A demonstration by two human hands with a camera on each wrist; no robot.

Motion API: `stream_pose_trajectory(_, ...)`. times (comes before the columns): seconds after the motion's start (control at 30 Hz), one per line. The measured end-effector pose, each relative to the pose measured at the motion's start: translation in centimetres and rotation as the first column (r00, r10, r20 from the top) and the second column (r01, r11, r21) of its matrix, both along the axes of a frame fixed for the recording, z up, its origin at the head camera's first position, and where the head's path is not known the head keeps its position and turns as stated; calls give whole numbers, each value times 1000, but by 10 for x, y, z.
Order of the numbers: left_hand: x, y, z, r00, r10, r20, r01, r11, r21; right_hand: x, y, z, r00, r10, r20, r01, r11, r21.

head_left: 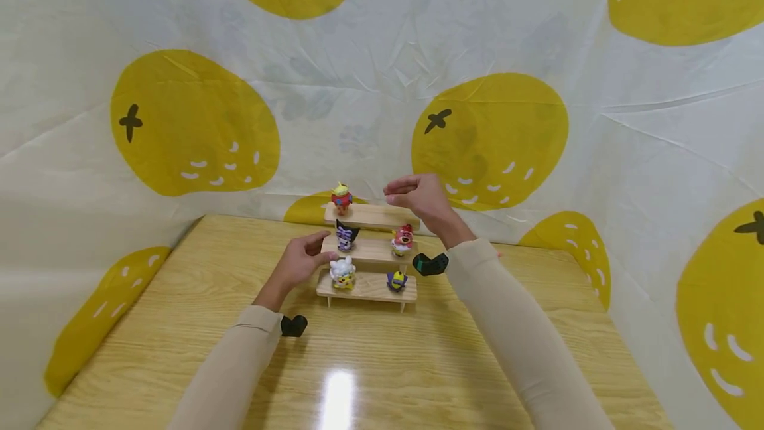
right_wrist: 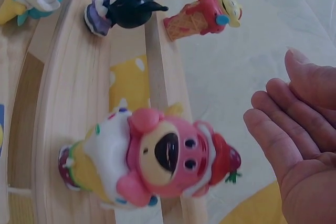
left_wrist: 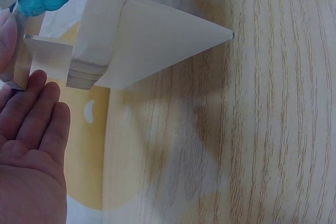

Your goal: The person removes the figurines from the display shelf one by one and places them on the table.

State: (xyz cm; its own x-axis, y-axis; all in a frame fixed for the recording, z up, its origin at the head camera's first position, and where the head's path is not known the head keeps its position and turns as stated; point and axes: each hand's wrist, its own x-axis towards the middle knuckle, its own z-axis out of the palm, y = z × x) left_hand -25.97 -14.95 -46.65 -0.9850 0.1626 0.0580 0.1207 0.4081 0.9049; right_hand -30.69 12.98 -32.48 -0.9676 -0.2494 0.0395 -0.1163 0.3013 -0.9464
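One pinch is all my left hand (head_left: pixel 298 261) is doing: the thumb and fingers are narrow on the left end of the middle shelf (head_left: pixel 373 250). My right hand (head_left: pixel 425 201) holds nothing. Its fingers are close together, the thumb a bit away, near the right side of the top shelf (head_left: pixel 382 216) but not touching it.

I think I am keeping the stand (head_left: pixel 368 286) steady while I fix up the toys. The next move, I guess, calls for slow, soft fingers, so the pink bear (head_left: pixel 402 242) does not get bumped.

The stand holds all the toys, like three little stairs. Up top, at the left, is the cone toy (head_left: pixel 341 200) with a yellow head. In the middle, the toy with black ears (head_left: pixel 345 239) is left and the pink bear is right. Down low, the white-hood toy (head_left: pixel 342 275) is left and the purple and yellow toy (head_left: pixel 396 281) is right.

The stand is on the table (head_left: pixel 489 350). Behind it hangs a white cloth (head_left: pixel 340 85) with big yellow fruit (head_left: pixel 197 118).
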Motion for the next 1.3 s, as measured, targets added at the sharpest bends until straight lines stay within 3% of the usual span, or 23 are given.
stream_pose_trajectory(0.33, 1, -3, 0, 1000, 15, 2, -15, 1000, 0, -4, -28, -1, 997, 68, -23, -68, 998, -7)
stream_pose_trajectory(1.0, -1, -2, 2, 1000, 22, 4, -22, 1000, 2, -14, -68, -11, 999, 30, 16, -30, 1000, 0)
stream_pose_trajectory(1.3, -1, 2, 2, 1000, 24, -2, -24, 1000, -1, -16, -82, -19, 999, 43, 1, -43, 997, 70)
